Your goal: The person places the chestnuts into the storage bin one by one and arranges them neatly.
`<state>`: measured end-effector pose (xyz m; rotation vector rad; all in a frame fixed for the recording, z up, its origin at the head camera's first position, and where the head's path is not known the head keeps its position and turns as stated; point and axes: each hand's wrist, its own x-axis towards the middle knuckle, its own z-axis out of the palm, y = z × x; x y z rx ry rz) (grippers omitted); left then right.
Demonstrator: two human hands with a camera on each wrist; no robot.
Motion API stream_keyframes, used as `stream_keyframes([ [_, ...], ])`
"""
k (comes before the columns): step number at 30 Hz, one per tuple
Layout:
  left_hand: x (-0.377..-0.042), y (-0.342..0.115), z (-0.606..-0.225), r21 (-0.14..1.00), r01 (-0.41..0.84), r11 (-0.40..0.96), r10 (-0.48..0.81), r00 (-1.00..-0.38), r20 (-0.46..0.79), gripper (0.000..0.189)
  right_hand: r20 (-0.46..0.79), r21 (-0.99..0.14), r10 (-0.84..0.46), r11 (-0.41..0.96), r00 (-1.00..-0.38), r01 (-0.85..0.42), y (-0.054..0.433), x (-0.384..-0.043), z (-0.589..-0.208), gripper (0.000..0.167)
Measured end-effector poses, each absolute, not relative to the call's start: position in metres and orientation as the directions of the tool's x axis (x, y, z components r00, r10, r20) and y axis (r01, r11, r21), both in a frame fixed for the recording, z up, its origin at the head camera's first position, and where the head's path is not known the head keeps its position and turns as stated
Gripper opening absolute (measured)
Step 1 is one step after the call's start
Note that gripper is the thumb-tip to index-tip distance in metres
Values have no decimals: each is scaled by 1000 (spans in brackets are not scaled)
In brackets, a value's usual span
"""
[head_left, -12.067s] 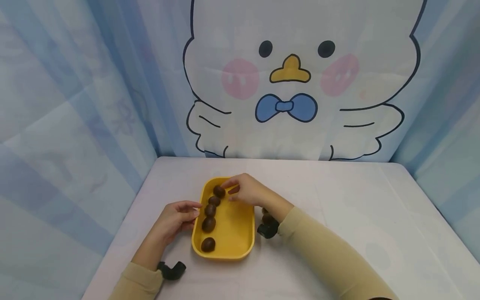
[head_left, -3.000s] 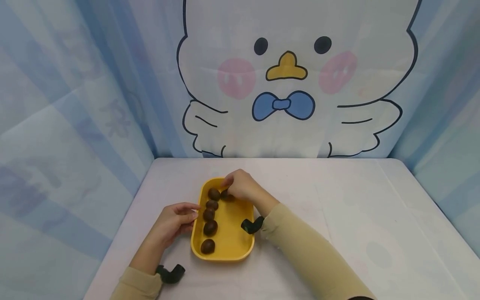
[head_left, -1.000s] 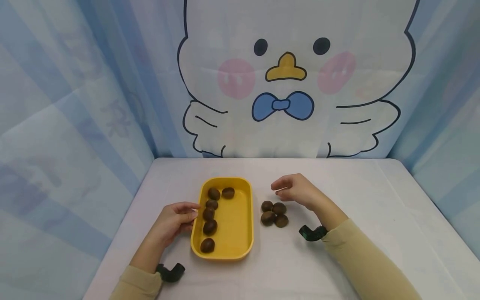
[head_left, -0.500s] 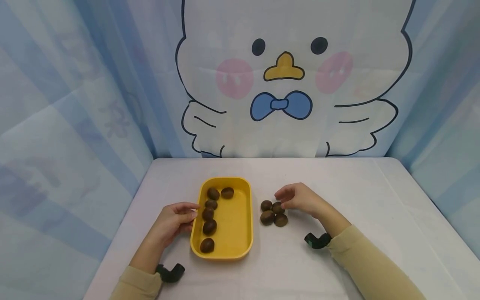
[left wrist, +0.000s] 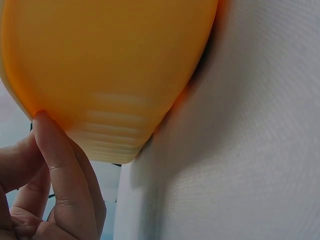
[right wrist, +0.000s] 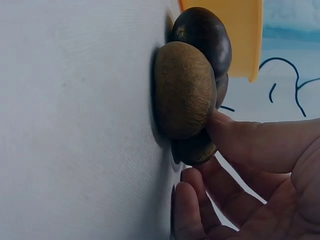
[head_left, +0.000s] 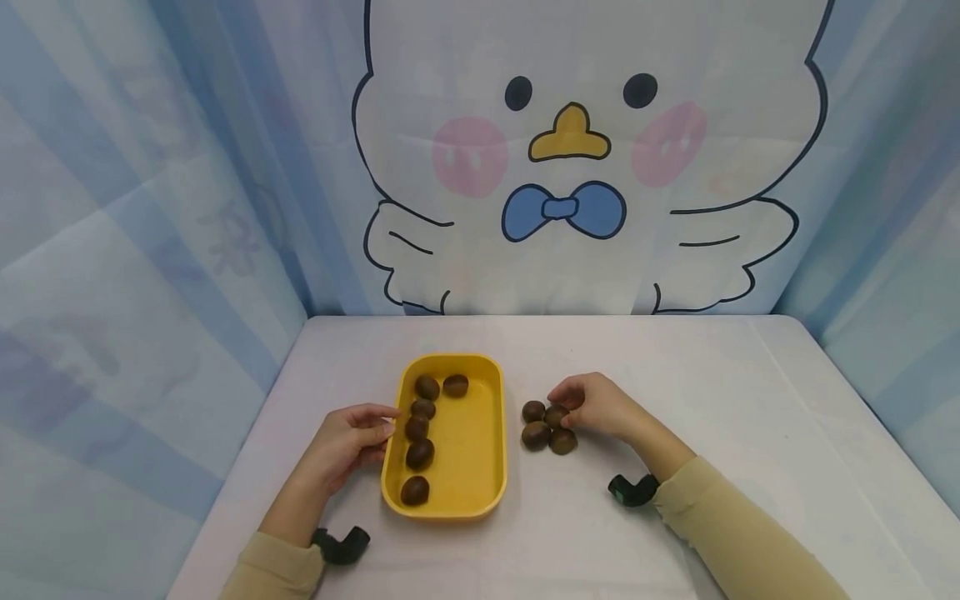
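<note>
A yellow tray (head_left: 468,450) stands on the table, with several brown chestnuts (head_left: 420,454) along its left side and one chestnut (head_left: 455,385) at its top. My left hand (head_left: 348,442) is at the tray's left rim, where its fingertips pinch the edge; the left wrist view shows a fingertip against the outer wall (left wrist: 115,75). Right of the tray lies a cluster of several chestnuts (head_left: 536,436). With thumb and fingers, my right hand (head_left: 600,406) grips the rear right chestnut (right wrist: 197,148) of that cluster, partly hidden by the fingers and another chestnut (right wrist: 184,90).
The white table (head_left: 697,375) carries the tray and the loose chestnuts. A blue curtain (head_left: 150,208) with a cartoon bird stands behind and at the sides. A dark curved piece sits at each wrist, one near the left sleeve (head_left: 273,567).
My right hand has set a chestnut at the tray's top, moved right to the loose cluster, and lowered onto the rear right chestnut. My left hand has stayed at the tray's rim.
</note>
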<state>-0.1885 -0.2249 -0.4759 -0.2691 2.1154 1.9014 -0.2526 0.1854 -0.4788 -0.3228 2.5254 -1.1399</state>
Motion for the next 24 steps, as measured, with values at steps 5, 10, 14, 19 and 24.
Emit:
stream_keyframes([
  [5,-189,-225,-476,942,-316,116,58,-944,-324,35,-201,-758,-354,647,-913,-84,185,-252,-479,36],
  [10,-189,-225,-477,940,-322,112,54,-943,-329,35,-201,-754,-328,654,-923,-68,185,-250,-480,35],
  [14,-189,-225,-477,941,-318,113,55,-944,-325,35,-200,-758,-319,650,-927,-60,186,-249,-480,35],
  [19,-188,-225,-477,941,-318,115,56,-944,-326,36,-203,-767,-307,640,-930,-44,186,-248,-483,33],
  [24,-189,-224,-477,940,-322,114,43,-944,-328,34,-199,-766,-288,641,-937,-35,186,-250,-484,30],
])
